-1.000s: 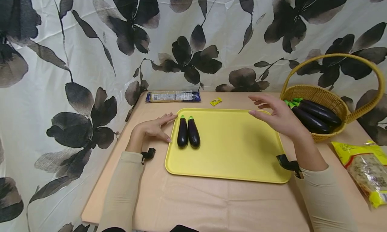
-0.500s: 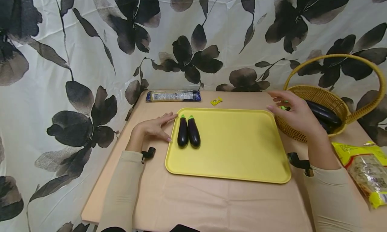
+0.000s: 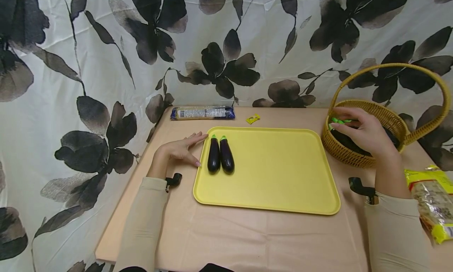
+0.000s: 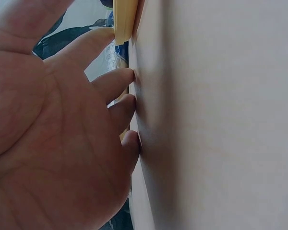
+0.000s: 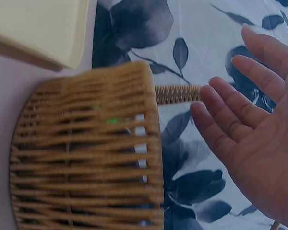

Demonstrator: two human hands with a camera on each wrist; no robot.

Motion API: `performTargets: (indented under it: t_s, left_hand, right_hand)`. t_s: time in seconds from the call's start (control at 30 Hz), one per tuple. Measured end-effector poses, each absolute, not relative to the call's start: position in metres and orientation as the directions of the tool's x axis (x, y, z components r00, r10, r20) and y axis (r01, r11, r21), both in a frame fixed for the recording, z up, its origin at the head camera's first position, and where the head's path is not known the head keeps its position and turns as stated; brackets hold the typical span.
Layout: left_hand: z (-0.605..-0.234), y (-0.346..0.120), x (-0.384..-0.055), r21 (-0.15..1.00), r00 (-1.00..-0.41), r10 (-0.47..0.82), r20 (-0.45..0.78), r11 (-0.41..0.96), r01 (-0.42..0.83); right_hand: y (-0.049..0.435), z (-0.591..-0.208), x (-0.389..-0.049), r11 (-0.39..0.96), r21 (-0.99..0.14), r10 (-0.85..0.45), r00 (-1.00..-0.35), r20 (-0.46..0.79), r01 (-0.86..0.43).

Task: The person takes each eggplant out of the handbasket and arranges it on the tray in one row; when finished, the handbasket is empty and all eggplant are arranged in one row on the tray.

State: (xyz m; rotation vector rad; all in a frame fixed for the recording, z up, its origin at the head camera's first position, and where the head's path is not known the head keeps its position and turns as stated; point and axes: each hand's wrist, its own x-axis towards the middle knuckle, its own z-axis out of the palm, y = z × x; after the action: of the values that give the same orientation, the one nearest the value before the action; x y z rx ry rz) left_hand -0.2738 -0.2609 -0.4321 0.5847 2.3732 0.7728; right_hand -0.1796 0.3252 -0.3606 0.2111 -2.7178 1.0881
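Note:
My left hand (image 3: 177, 150) rests at the left edge of a yellow tray (image 3: 276, 169), its thumb and fingers spread against the rim. In the left wrist view, other fingertips of that hand (image 4: 62, 134) touch the tabletop. Two small dark eggplants (image 3: 227, 156) with green tips lie side by side at the tray's left end. My right hand (image 3: 369, 132) is over the wicker basket (image 3: 348, 157), partly covering the eggplants (image 3: 348, 143) inside. In the right wrist view, this hand (image 5: 264, 139) has its fingers extended, apart from the basket's rim.
The basket's tall handle (image 3: 393, 66) arches up behind the right hand. A yellow bag (image 3: 433, 201) lies at the right, partly behind the sleeve. Behind the tray are a blue-ended packet (image 3: 202, 113) and a small yellow wrapper (image 3: 253, 119). A floral curtain (image 3: 283, 39) hangs at the back.
My right hand has moved right, from above the tray's far right corner to over the basket, and now hides more of the eggplants there. The left hand and the two eggplants stay put.

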Motion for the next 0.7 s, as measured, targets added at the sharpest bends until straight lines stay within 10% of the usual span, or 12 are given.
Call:
performTargets:
  t_s: [0.7]
  left_hand:
    - [-0.433, -0.261, -0.275, 0.610, -0.746, 0.546, -0.382, 0.755, 0.240]
  right_hand:
    - [0.379, -0.385, -0.182, 0.835, -0.546, -0.053, -0.998, 0.034, -0.063]
